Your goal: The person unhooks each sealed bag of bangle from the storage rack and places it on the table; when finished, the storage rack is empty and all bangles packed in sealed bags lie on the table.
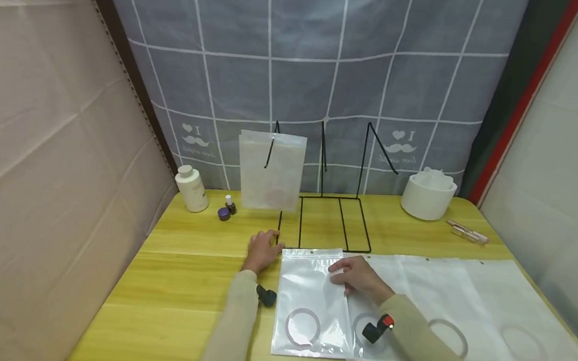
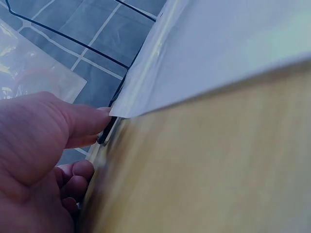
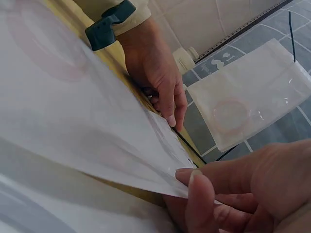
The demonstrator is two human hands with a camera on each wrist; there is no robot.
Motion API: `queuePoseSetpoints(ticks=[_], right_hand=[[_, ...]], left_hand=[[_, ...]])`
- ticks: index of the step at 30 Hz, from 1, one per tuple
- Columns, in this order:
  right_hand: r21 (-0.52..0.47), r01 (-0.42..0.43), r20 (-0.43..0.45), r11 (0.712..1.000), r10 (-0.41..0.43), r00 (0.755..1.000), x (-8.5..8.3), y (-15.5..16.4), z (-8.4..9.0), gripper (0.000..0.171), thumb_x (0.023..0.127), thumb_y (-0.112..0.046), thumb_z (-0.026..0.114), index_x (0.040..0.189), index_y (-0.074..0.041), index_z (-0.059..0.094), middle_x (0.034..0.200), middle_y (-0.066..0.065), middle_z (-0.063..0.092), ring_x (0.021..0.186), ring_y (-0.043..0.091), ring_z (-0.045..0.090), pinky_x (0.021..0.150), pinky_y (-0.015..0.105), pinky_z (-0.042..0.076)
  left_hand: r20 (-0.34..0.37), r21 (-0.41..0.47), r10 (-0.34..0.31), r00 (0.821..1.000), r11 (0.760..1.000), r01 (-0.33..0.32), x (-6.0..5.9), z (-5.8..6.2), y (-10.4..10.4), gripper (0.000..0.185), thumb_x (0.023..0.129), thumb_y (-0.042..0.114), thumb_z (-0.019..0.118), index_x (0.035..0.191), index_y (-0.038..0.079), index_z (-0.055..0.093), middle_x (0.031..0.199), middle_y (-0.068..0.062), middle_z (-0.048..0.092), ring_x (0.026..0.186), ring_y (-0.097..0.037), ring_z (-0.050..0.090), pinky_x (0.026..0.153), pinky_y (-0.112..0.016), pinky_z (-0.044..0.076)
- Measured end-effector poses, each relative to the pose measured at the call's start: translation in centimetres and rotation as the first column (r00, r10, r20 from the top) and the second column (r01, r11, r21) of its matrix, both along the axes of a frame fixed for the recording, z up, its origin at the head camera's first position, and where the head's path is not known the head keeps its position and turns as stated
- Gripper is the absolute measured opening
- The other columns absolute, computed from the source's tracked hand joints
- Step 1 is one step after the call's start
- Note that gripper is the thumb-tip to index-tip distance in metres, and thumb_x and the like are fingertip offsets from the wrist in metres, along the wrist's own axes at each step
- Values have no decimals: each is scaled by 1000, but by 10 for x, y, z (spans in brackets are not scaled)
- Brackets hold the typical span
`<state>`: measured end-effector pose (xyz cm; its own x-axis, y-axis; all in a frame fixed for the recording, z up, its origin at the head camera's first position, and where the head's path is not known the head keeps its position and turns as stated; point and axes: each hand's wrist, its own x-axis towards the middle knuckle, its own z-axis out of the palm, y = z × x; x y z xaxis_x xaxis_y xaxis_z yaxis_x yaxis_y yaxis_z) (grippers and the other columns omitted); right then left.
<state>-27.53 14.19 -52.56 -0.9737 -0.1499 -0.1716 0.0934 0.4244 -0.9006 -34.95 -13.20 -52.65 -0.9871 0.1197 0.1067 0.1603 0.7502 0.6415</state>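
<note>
A translucent zip-top plastic bag [image 1: 305, 288] with a printed ring lies on the table, its top edge at the front bar of a black wire rack [image 1: 339, 197]. My right hand [image 1: 361, 280] pinches the bag's upper right corner between thumb and finger. In the right wrist view that edge is slightly raised. My left hand [image 1: 262, 251] is at the rack's front left corner, thumb and fingers on the wire. The bag's upper left corner [image 2: 127, 108] touches or nearly touches the left thumb. More bags [image 1: 474, 305] lie overlapping to the right, and several hang [image 1: 270, 173] on the rack's left prong.
Behind the left hand stand a white bottle [image 1: 192, 189], a small dark bottle [image 1: 230, 205] and a purple-lidded jar [image 1: 223, 214]. A white round container [image 1: 428, 197] and pinkish tubes [image 1: 467, 232] are at the back right. A grey curtain [image 1: 301, 44] hangs behind.
</note>
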Motion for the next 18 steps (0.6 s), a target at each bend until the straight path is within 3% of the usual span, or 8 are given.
queuePoseSetpoints(ticks=[3,6,10,15,18], right_hand=[[66,6,-50,998,-3,999,1,-3,-1,21,82,-8,80,103,-6,77,62,0,47,46,10,52,51,25,47],[170,7,-111,985,12,994,4,-4,0,21,81,-13,81,102,-11,78,69,1,53,60,13,51,59,27,44],[234,23,-128,972,7,992,6,7,4,23,84,-22,80,107,-16,79,79,5,59,72,17,49,62,30,41],[225,121,-165,967,-84,983,-10,49,18,31,93,-29,73,117,-10,75,95,11,65,79,20,52,63,30,44],[249,184,-246,951,-121,962,-26,78,22,35,96,-29,69,122,-6,71,101,13,67,82,22,55,65,32,45]], left_hand=[[2,4,8,1000,1000,-8,0,0,0,41,100,27,64,137,11,61,128,-21,56,117,-39,45,99,-54,39],[5,4,12,1000,1000,-12,0,-2,2,42,100,27,63,138,10,60,129,-21,56,116,-38,45,98,-54,38],[7,7,14,1000,1000,-14,0,-3,5,42,100,27,63,137,10,60,127,-20,56,115,-37,45,97,-53,39],[19,1,16,1000,1000,-16,-1,-3,5,41,100,29,64,137,12,61,127,-19,57,114,-36,46,96,-52,40],[23,-6,26,999,1000,-26,-3,-2,3,42,99,31,64,137,13,61,127,-19,57,114,-36,46,96,-52,40]])
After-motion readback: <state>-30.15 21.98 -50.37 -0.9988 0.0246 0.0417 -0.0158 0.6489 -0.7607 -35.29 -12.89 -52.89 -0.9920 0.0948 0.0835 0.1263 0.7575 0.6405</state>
